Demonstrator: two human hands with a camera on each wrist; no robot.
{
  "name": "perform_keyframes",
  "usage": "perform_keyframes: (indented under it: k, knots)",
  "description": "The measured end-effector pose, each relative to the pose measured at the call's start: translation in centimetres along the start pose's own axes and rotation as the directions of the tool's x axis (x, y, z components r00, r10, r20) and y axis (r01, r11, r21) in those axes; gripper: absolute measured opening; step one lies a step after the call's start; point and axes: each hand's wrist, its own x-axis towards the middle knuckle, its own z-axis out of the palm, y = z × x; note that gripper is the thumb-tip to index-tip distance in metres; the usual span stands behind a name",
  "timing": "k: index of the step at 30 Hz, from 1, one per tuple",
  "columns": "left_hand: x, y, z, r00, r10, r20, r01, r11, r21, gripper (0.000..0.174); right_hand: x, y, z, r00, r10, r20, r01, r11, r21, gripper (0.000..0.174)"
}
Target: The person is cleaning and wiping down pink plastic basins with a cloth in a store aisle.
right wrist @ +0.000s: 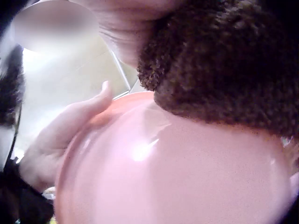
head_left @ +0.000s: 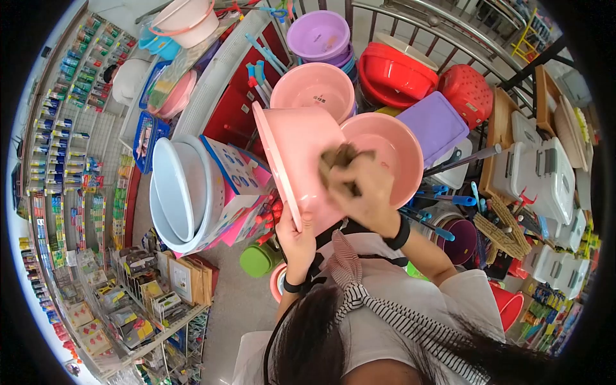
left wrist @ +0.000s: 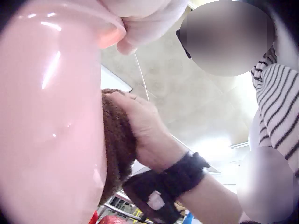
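A pink plastic basin [head_left: 300, 138] is tipped on its side before the person, its rim toward the left and its outer wall toward the right hand. The left hand [head_left: 297, 247] grips the rim from below, thumb on one side, as the right wrist view also shows. Bunched in the right hand [head_left: 371, 192] is a fuzzy brown cloth [right wrist: 219, 70], pressed against the outside of the basin. In the left wrist view the cloth [left wrist: 117, 144] lies along the basin wall under the right fingers. The right hand is blurred in the head view.
Another pink basin [head_left: 314, 93] and a third pink one [head_left: 394, 160] stand just behind. Pale blue basins [head_left: 170, 192] sit at left, red basins [head_left: 391, 74] at the back. A purple lid [head_left: 436, 125] and mop handles [head_left: 462, 159] crowd the right. A green stool-like item [head_left: 258, 260] is on the floor.
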Motion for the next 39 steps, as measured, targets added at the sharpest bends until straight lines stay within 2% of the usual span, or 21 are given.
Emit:
perform_keyframes:
  k: [1,2,4,6,8,10,11,14,16,18,20,22,25,26,28,30,32,34,36,38,39]
  knots:
    - [0.3,-0.2,0.0,0.999,0.029,-0.043,-0.030,0.999,-0.022,0.045,-0.4,0.2,0.4,1.000,-0.009,-0.017,0.009,1.000,-0.007,0.021]
    - [0.5,-0.2,0.2,0.995,0.054,-0.081,-0.058,0.997,-0.046,0.043,-1.5,-1.2,0.3,0.979,-0.180,0.096,0.176,0.983,0.048,0.022]
    - [0.5,-0.3,0.3,0.996,0.027,-0.090,-0.034,0.997,-0.076,0.041,-2.1,-1.5,0.3,0.971,-0.197,0.133,0.197,0.980,0.017,0.023]
    - [-0.1,-0.5,-0.4,0.998,-0.040,-0.049,0.037,0.998,-0.058,0.041,-0.9,0.3,0.0,0.978,-0.055,0.202,0.071,0.995,-0.073,0.022]
    - [-0.4,-0.8,-0.6,0.998,-0.035,-0.047,0.035,0.999,-0.003,0.039,-0.8,0.4,0.3,0.985,-0.054,0.165,0.065,0.996,-0.063,0.021]
    - [-0.4,-0.6,0.1,0.998,0.051,-0.033,-0.047,0.993,0.104,0.038,0.3,0.7,0.5,0.996,0.083,-0.029,-0.081,0.994,0.068,0.020]
    - [-0.4,-0.5,0.0,0.999,0.032,-0.030,-0.029,0.995,0.095,0.035,-0.1,0.8,0.4,0.995,0.101,0.023,-0.102,0.994,0.036,0.020]
    - [0.3,-0.7,-0.3,0.999,0.034,-0.019,-0.032,0.998,0.062,0.033,-1.5,-0.7,0.0,0.973,-0.158,0.170,0.146,0.986,0.085,0.022]
    - [0.4,-0.2,-0.5,0.997,0.061,-0.038,-0.058,0.995,0.087,0.029,0.6,1.6,-0.3,0.980,-0.081,0.181,0.068,0.995,0.076,0.022]
    - [0.3,-0.3,-0.9,0.992,0.027,0.125,-0.055,0.972,0.227,0.028,0.9,2.2,0.1,0.987,-0.083,0.138,0.070,0.993,0.096,0.024]
    - [-0.1,0.4,-0.6,0.976,0.120,0.183,-0.167,0.950,0.265,0.027,3.0,2.8,0.2,0.958,0.284,-0.042,-0.269,0.940,0.210,0.026]
    - [-0.1,0.3,-0.6,0.967,0.117,0.224,-0.160,0.970,0.185,0.027,3.2,2.0,-0.5,0.962,0.271,-0.022,-0.262,0.946,0.191,0.026]
    - [0.3,0.4,-1.0,0.971,0.101,0.215,-0.141,0.974,0.179,0.026,1.5,0.0,-1.4,0.970,-0.115,0.216,0.062,0.969,0.238,0.022]
    - [0.3,0.3,-1.2,0.971,0.101,0.215,-0.141,0.974,0.179,0.026,1.2,0.1,-1.3,0.971,-0.086,0.225,0.035,0.975,0.221,0.020]
    - [0.2,0.1,-1.7,0.960,0.066,0.273,-0.132,0.965,0.229,0.026,2.1,0.9,-1.8,0.951,0.124,0.284,-0.192,0.955,0.227,0.018]
    - [-0.1,0.2,-1.6,0.961,0.048,0.273,-0.113,0.967,0.228,0.025,2.3,1.8,-1.2,0.972,0.035,0.233,-0.092,0.966,0.241,0.020]
    - [-0.5,0.2,-1.4,0.939,0.038,0.343,-0.113,0.972,0.204,0.022,3.1,3.0,-0.8,0.939,0.327,0.111,-0.345,0.900,0.268,0.029]
    - [-0.6,-0.1,-1.4,0.928,0.045,0.370,-0.133,0.967,0.217,0.019,3.6,2.6,-2.3,0.935,0.314,0.166,-0.351,0.888,0.297,0.034]
    - [-0.8,-1.1,-1.3,0.927,0.070,0.369,-0.144,0.974,0.177,0.018,3.9,1.7,-4.2,0.730,0.443,0.520,-0.579,0.806,0.126,0.034]
    - [-0.5,-1.2,-2.0,0.904,0.088,0.418,-0.200,0.951,0.234,0.016,2.5,2.5,-3.6,0.754,0.418,0.508,-0.591,0.769,0.244,0.028]
    - [-0.1,-1.2,-2.4,0.877,0.106,0.469,-0.263,0.922,0.284,0.016,2.0,2.9,-3.5,0.677,0.443,0.587,-0.690,0.660,0.298,0.025]
